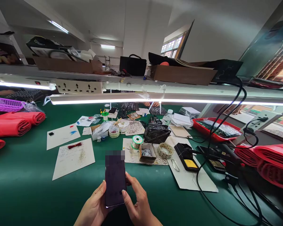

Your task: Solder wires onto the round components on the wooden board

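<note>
Gripped in both hands, closed on its side edges: smartphone (115, 179), long axis upright and pointing forward, left hand (93, 204) and right hand (139, 201) equally near, above the green worktop (25, 175).

You are seeing no readable text: the handwriting on the white paper sheet (72, 160) is staying too small to make out, like the label on the solder spool (136, 142), and a pixelated patch is covering the top of your phone (115, 179).
</note>
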A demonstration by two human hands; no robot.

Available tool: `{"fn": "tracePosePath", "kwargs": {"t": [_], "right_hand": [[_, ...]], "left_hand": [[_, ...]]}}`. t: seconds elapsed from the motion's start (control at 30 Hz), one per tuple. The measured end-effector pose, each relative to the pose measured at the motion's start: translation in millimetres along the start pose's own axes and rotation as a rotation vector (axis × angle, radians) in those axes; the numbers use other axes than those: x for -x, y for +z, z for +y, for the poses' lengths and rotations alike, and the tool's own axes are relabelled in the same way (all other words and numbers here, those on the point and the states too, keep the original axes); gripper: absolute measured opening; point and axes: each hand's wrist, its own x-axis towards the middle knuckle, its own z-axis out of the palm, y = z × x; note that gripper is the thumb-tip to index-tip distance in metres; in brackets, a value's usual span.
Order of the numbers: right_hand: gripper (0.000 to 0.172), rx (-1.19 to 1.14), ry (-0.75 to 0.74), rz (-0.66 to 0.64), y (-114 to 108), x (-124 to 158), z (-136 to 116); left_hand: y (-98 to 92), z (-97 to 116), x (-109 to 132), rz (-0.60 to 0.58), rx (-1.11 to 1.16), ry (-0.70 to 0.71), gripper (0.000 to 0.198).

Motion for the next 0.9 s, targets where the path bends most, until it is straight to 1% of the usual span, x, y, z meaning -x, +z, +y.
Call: {"fn": "tracePosePath", "kwargs": {"t": [0.1, 0.17, 0.23, 0.3, 0.43, 0.6, 0.73, 0.9], "right_hand": [[0.056, 0.242, -0.084, 0.043, -1.5, 0.4, -0.2], [0.058, 0.412, -0.132, 0.041, -3.7, -1.0, -2.1], [0.057, 0.512, -0.146, 0.018, -5.9, -3.1, -4.3], [0.057, 0.559, -0.149, 0.005, -7.0, -5.2, -5.4], [0.055, 0.572, -0.152, 0.005, -6.6, -6.7, -3.9], [0.055, 0.508, -0.124, 0.040, -5.9, -3.4, 0.3], [0.053, 0.457, -0.094, 0.048, -4.6, 0.7, 4.9], [0.050, 0.374, -0.137, 0.050, -4.4, 0.4, 6.0]], "left_hand": [[-2.4, -3.2, -1.2, -0.017, -0.001, 0.003, 0.040], [-2.5, -6.7, -0.9, -0.024, -0.007, 0.004, 0.041], [-1.4, -10.7, 0.1, -0.028, -0.022, 0.003, 0.042], [0.1, -14.3, 1.1, -0.032, -0.037, 0.004, 0.043], [2.6, -17.3, 1.9, -0.040, -0.042, -0.002, 0.046], [2.7, -15.5, 1.1, -0.064, -0.015, -0.021, 0.045], [0.0, -13.0, 0.9, -0.031, 0.024, -0.028, 0.042], [-2.1, -9.0, 0.1, -0.027, 0.019, -0.038, 0.041]]}}
